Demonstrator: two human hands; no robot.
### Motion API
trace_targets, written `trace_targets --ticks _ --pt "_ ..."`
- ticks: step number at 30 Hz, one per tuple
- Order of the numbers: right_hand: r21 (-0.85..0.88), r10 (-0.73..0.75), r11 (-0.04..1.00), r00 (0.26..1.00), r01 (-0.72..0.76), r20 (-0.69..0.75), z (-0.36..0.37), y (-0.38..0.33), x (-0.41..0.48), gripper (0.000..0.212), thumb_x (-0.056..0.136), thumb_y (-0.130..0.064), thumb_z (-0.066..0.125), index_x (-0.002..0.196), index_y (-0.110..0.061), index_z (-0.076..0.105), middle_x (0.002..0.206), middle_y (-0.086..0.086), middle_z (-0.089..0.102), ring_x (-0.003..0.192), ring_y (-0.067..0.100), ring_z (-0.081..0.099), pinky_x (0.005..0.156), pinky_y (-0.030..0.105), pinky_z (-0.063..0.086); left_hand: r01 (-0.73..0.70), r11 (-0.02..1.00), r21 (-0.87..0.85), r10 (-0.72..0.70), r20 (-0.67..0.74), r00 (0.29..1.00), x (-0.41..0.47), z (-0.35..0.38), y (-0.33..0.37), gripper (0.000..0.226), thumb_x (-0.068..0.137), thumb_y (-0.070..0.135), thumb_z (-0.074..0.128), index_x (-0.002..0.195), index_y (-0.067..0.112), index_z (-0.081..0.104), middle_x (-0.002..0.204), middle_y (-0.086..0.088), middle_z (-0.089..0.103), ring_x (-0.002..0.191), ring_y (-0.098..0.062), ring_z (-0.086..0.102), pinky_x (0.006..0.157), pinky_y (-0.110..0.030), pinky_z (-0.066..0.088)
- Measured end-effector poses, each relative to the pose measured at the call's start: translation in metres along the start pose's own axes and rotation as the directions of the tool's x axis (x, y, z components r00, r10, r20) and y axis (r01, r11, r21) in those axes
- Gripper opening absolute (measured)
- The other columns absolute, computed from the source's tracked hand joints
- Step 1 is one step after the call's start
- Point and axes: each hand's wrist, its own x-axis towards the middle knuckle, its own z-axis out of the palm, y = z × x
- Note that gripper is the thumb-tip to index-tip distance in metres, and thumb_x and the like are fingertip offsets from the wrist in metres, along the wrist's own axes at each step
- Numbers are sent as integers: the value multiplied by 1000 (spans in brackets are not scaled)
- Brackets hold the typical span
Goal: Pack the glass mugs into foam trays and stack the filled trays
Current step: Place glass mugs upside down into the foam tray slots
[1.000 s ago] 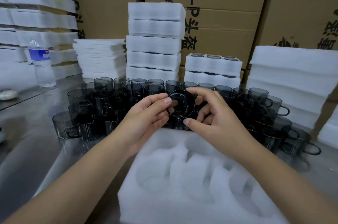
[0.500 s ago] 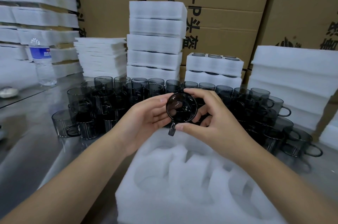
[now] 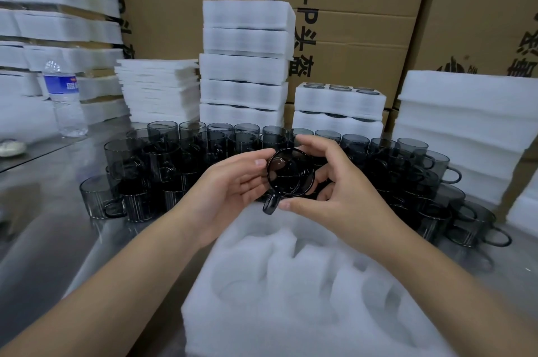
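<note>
You hold one smoky glass mug (image 3: 289, 173) in the air, tipped on its side with its mouth toward you and its handle (image 3: 270, 206) hanging down, just above the far edge of the empty foam tray (image 3: 305, 283). Your left hand (image 3: 233, 184) pinches the left rim between thumb and curled fingers. Your right hand (image 3: 334, 190) curls round the other side, forefinger over the top and thumb underneath beside the handle.

This is a fingertip grip on smooth glass, so a slip is your first risk. If one hand lets go before the other has a firm hold, the mug drops. Just behind it the loose mugs (image 3: 174, 158) stand packed close on the steel table (image 3: 43, 225), and a fall there could chip several.

The tray's pockets look shaped, so a mug turned the wrong way would likely sit proud, and a tray stacked on top would rock.

Further back, the tall stack (image 3: 246, 65) of filled trays looks slightly uneven, so a careless reach past it could topple it
</note>
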Motion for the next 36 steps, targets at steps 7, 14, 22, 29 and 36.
trace_targets --ticks 7,14,22,29,36 --pt "-12 16 1000 1000 -16 -13 1 -3 0 78 65 -34 84 127 -51 40 115 -29 48 70 0 54 64 10 41 -20 999 45 18 40 999 -1 1 0 54 73 18 59 126 7 60 122 -15 65 106 -20 62 91 -26 48" --pt "100 94 990 994 -100 63 1 -4 -1 62 61 -38 84 114 -48 54 98 -9 63 63 5 55 63 23 49 6 956 293 -31 82 996 -5 -6 16 19 69 17 74 87 21 79 89 -7 75 75 -9 70 63 -15 52" --pt "89 193 971 946 -223 258 0 -4 -3 60 60 -48 79 114 -53 55 76 -1 73 69 7 67 70 26 51 106 860 498 -171 85 982 -11 -26 26 37 62 33 70 90 9 76 58 9 61 52 -3 60 58 -13 51" --pt "69 223 965 929 -253 294 2 -9 -4 49 73 -35 76 113 -51 52 77 -10 74 71 -2 67 57 8 41 148 787 599 -166 -25 986 -13 -29 30 29 62 38 68 83 21 79 61 6 54 57 -3 56 57 -13 49" --pt "-8 207 977 935 -214 288 3 -11 -5 56 72 -42 76 123 -49 53 82 -12 72 67 -3 61 57 9 40 186 749 635 -187 -67 980 -11 -31 31 40 56 43 69 73 6 70 74 -6 60 66 -12 57 67 -16 54"
